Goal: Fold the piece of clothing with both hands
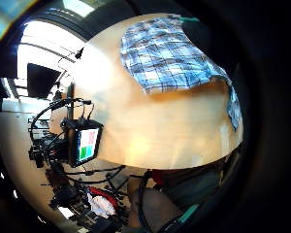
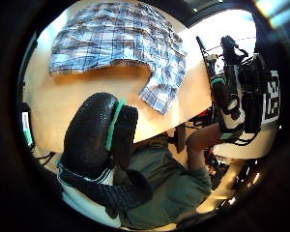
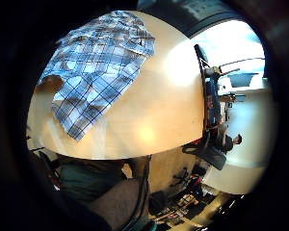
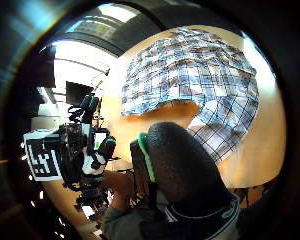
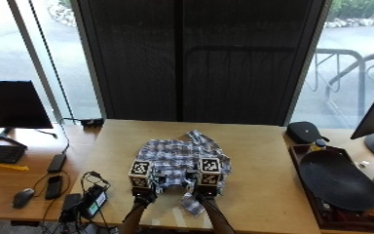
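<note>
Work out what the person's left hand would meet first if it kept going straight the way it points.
Probably the blue and white checked cotton shirt lying on the light wooden table: the left hand points up the table toward its near edge, though height above it is unclear.

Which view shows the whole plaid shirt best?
The outside view: the plaid shirt lies on the table, though the hands hide its near edge. The palm views show larger, nearer parts of it.

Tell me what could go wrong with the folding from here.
1. The shirt lies crumpled, not flat, so a fold made now may come out uneven.
2. One part of it hangs toward the table edge near the person and might slip or be missed.
3. Neither hand visibly grips cloth, so the first pull may catch only one layer.
</note>
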A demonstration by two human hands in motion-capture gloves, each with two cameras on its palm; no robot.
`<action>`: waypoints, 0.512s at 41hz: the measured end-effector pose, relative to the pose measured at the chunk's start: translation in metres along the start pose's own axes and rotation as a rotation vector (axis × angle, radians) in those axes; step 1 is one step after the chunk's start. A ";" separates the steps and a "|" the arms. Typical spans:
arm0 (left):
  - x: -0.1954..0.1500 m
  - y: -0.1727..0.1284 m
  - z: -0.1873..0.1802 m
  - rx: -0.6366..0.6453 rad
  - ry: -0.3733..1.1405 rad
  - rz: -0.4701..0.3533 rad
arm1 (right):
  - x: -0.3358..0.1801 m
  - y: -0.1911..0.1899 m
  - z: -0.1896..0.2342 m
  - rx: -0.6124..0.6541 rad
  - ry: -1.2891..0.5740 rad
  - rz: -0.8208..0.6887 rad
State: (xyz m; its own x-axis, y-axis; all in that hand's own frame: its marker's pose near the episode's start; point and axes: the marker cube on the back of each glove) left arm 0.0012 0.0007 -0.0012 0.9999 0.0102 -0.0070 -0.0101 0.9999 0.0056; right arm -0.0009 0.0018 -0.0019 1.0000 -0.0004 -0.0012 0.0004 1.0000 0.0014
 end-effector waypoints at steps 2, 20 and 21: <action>0.001 0.001 -0.002 0.005 -0.001 0.004 | -0.001 0.002 -0.003 0.014 0.007 0.000; 0.009 0.009 -0.026 0.025 -0.027 -0.011 | 0.000 0.004 -0.016 0.058 -0.009 0.000; 0.009 0.010 -0.028 0.027 -0.027 -0.011 | 0.000 0.004 -0.016 0.056 -0.008 -0.001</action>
State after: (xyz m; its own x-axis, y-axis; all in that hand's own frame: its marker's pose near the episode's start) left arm 0.0100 0.0105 -0.0290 0.9998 -0.0016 0.0203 0.0009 0.9995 0.0323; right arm -0.0006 0.0058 -0.0175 1.0000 -0.0015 0.0072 0.0011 0.9983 0.0575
